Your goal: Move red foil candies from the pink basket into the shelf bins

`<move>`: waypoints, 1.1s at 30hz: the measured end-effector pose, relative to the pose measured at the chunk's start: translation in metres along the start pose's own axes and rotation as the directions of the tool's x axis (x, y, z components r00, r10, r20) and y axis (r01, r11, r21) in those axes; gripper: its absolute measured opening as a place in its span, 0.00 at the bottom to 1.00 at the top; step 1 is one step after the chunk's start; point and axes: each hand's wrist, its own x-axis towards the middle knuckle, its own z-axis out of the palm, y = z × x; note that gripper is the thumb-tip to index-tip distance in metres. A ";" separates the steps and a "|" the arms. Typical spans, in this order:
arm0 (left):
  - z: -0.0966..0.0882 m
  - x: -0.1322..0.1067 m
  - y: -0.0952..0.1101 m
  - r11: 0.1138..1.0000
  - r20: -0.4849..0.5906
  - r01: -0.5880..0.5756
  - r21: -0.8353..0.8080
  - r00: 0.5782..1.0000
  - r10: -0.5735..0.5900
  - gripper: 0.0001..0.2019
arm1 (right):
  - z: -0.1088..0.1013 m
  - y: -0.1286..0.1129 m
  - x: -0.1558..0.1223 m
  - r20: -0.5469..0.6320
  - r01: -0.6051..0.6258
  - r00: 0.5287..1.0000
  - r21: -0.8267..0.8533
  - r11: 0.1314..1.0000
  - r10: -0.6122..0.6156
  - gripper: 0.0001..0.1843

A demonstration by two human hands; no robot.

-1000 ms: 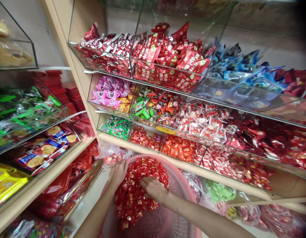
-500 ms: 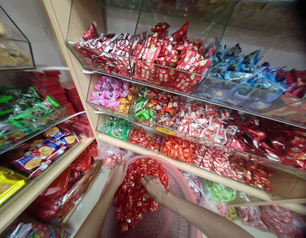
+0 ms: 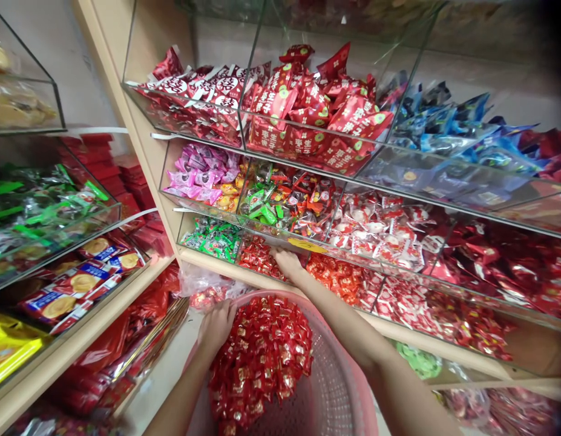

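Note:
My left hand (image 3: 217, 326) is closed over the left rim of a pink plastic basket (image 3: 341, 351). Inside that basket lies a heap of red-wrapped candies (image 3: 262, 357) with gold marks. My right hand (image 3: 288, 264) reaches across the basket into a low shelf compartment, beside small red-wrapped candies (image 3: 257, 257). Its fingers point left and look curled; what they hold, if anything, is hidden. Orange-red candies (image 3: 332, 275) lie in the compartment to the right of this hand, and green-wrapped candies (image 3: 210, 238) fill the one at the far left.
Clear-fronted shelf bins (image 3: 307, 124) rise above my right hand, holding red snack packets, blue packets and pink sweets. A yellow label (image 3: 307, 244) hangs just over the hand. Left stands another shelf with biscuit packs (image 3: 83, 281). A plastic bag (image 3: 207, 287) touches the basket's far side.
My right hand has left the candy heap in the basket and moved up and forward into the low shelf compartment. My left hand stays at the basket rim.

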 end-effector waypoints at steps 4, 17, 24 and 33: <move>-0.001 0.000 0.000 1.000 0.003 0.007 -0.004 1.000 -0.007 0.21 | 0.013 0.005 0.026 0.076 0.006 0.997 -0.001 1.000 -0.006 0.22; 0.000 0.001 0.000 1.000 0.006 0.015 -0.025 1.000 -0.015 0.20 | 0.031 0.001 0.039 0.085 0.069 0.994 -0.009 0.998 -0.068 0.21; -0.001 0.000 0.000 1.000 0.006 0.024 -0.020 1.000 -0.024 0.20 | 0.038 0.001 0.039 0.088 0.092 0.992 -0.054 0.994 -0.087 0.23; 0.000 0.001 0.000 0.999 0.011 0.024 -0.030 1.000 -0.024 0.21 | 0.028 0.011 0.037 0.036 0.131 0.991 -0.081 0.988 -0.128 0.23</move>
